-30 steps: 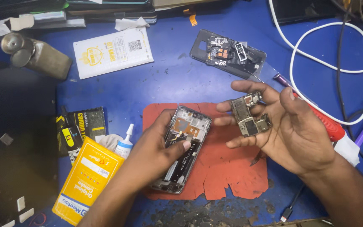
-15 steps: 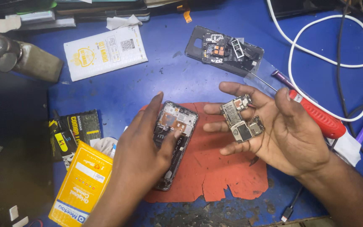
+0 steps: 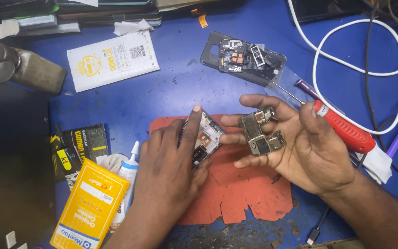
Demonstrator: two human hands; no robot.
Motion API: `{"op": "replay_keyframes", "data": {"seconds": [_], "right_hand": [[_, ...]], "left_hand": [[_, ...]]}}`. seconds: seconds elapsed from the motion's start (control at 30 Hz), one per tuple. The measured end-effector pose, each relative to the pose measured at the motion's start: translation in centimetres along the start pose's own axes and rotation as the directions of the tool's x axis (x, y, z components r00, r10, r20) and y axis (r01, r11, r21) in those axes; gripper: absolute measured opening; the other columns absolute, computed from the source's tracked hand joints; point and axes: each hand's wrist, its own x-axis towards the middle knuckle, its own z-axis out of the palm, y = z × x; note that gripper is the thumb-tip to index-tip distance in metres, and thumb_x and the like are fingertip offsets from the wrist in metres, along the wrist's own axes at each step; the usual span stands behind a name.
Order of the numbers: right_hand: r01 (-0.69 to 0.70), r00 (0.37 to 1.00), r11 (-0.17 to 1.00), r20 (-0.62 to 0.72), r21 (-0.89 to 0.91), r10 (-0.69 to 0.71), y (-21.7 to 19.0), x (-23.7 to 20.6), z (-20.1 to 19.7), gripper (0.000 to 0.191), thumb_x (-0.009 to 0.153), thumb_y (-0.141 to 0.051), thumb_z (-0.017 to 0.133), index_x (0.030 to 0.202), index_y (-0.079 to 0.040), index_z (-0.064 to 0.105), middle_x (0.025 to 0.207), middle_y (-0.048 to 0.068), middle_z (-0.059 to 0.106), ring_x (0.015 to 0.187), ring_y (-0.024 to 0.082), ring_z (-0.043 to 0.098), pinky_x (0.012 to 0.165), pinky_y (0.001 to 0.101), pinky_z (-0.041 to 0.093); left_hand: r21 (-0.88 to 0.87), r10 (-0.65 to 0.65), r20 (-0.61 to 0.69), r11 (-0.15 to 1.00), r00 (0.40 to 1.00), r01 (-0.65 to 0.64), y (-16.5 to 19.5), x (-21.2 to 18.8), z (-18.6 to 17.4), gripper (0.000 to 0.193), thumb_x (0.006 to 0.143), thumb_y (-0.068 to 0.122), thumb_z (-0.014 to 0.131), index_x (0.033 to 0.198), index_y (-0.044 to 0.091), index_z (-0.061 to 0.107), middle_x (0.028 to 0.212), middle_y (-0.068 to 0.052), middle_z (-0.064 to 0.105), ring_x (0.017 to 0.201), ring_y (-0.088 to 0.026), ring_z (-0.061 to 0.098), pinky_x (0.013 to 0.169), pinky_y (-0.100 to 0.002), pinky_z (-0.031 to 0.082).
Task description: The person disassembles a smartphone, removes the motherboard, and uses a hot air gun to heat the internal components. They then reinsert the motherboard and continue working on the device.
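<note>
My left hand (image 3: 171, 170) lies over an opened phone body (image 3: 204, 138) on a torn red mat (image 3: 240, 193), fingers curled round its edge, index finger stretched along its top. My right hand (image 3: 309, 147) is palm up just to the right, with a small phone circuit board (image 3: 261, 133) resting on its fingers. Much of the phone body is hidden under my left hand.
A red-handled screwdriver (image 3: 342, 129) lies right of my right hand. A black phone back cover with parts (image 3: 242, 57) sits behind. A yellow box (image 3: 90, 207), a glue tube (image 3: 127, 173), a white packet (image 3: 111, 60) and white cables (image 3: 346, 60) surround the mat.
My left hand has slid up and right over the phone body and covers more of it. My right hand still carries the circuit board, with little movement.
</note>
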Motion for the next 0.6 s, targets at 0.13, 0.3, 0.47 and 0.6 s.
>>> {"op": "replay_keyframes", "data": {"seconds": [0.13, 0.3, 0.47, 0.6], "right_hand": [[-0.013, 1.0, 0.999, -0.023, 0.036, 0.014, 0.4, -0.1, -0.3, 0.094, 0.101, -0.068, 0.043, 0.157, 0.005, 0.025, 0.15, 0.039, 0.047, 0.135, 0.043, 0.053, 0.1, 0.0567, 0.055], [-0.02, 0.998, 0.992, -0.057, 0.122, 0.028, 1.0, -0.1, -0.8, 0.088, 0.102, -0.062, 0.045, 0.155, 0.007, 0.032, 0.133, 0.025, 0.055, 0.132, 0.04, 0.056, 0.1, 0.0613, 0.056], [-0.02, 0.999, 0.99, -0.043, 0.14, 0.026, 1.3, -0.3, -1.0, 0.088, 0.104, -0.061, 0.044, 0.158, 0.007, 0.031, 0.129, 0.022, 0.058, 0.129, 0.038, 0.057, 0.099, 0.0624, 0.055], [-0.047, 0.998, 0.991, -0.04, 0.127, 0.053, 1.3, -0.2, -1.0, 0.091, 0.103, -0.062, 0.044, 0.16, 0.006, 0.029, 0.128, 0.021, 0.058, 0.129, 0.036, 0.057, 0.1, 0.0622, 0.055]], "left_hand": [[-0.008, -0.01, -0.016, 1.0, 1.0, 0.009, -0.4, -0.1, 0.1, 0.104, 0.067, 0.021, 0.085, 0.155, 0.004, 0.032, 0.132, -0.02, 0.056, 0.113, -0.038, 0.055, 0.093, -0.051, 0.044], [-0.112, -0.023, -0.023, 0.994, 0.999, 0.02, -0.8, -0.1, 0.1, 0.101, 0.072, 0.017, 0.085, 0.155, 0.001, 0.031, 0.134, -0.023, 0.057, 0.122, -0.04, 0.054, 0.104, -0.048, 0.045], [-0.102, -0.03, -0.051, 0.994, 0.998, 0.024, -1.4, 0.1, 0.2, 0.103, 0.07, 0.015, 0.084, 0.155, -0.001, 0.029, 0.135, -0.024, 0.057, 0.124, -0.043, 0.053, 0.104, -0.048, 0.044], [-0.077, -0.043, -0.035, 0.996, 0.998, 0.04, -1.6, 0.3, 0.4, 0.101, 0.069, 0.016, 0.084, 0.153, 0.0, 0.03, 0.138, -0.025, 0.055, 0.123, -0.043, 0.052, 0.103, -0.048, 0.044]]}}
